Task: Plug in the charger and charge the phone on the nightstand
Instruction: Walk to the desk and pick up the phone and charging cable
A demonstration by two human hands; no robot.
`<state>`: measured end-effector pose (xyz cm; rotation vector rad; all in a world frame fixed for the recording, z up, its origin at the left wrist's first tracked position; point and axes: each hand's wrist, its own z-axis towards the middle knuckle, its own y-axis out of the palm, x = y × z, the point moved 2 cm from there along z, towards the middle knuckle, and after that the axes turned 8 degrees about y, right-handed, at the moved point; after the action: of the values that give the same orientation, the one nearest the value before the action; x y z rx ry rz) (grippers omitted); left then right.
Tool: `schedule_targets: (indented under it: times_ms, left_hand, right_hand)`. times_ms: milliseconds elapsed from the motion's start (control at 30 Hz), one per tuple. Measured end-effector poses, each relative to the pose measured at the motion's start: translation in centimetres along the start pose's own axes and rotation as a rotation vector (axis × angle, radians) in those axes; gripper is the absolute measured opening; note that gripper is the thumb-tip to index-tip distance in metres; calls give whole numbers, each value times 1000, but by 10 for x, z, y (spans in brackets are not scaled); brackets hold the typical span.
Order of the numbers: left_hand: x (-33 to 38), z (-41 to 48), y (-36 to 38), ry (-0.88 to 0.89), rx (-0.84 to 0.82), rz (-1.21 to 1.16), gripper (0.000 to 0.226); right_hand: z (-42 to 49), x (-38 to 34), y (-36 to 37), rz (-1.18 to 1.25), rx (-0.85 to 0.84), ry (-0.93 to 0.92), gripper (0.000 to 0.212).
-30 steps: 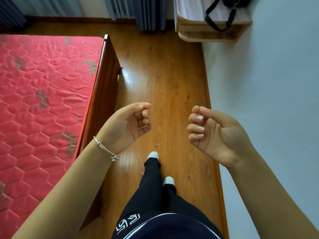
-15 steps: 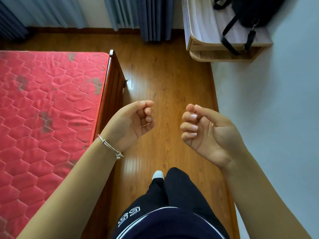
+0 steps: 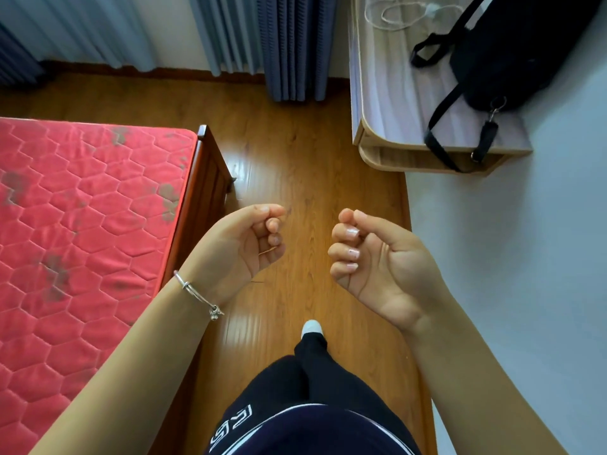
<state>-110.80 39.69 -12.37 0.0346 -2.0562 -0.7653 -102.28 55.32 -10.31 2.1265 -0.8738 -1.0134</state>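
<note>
Moved: counter point(image 3: 387, 103) nearer us than before; white cable point(image 3: 399, 19) now shows on it.
Grips: left grip point(image 3: 243, 244), right grip point(image 3: 377, 264) curled, empty.
Progress: we judge nothing plugged yet.

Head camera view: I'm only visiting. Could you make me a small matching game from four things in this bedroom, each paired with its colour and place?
Things:
1. mattress
2. bag
3. cable
4. bracelet

Descriptions:
A. silver, round a wrist
B. white, looped on the nightstand top
C. red, quilted
D. black, a strap hanging over the nightstand's near edge

Pairs: 1-C, 2-D, 3-B, 4-A
</note>
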Motion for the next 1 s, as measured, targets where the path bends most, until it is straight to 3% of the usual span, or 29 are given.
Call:
schedule_targets:
  times_ms: [300,567,1000]
  left_hand:
    - [44,63,-19,30,103,-36,16]
    - [118,138,-53,87,71,-23,11]
    - [216,264,-89,26,-53,-74,12]
  right_hand:
    - [66,-60,7,-26,-4,63,15]
    - [155,-104,30,3,26,71,12]
    - [273,-176,83,40,90,13,11]
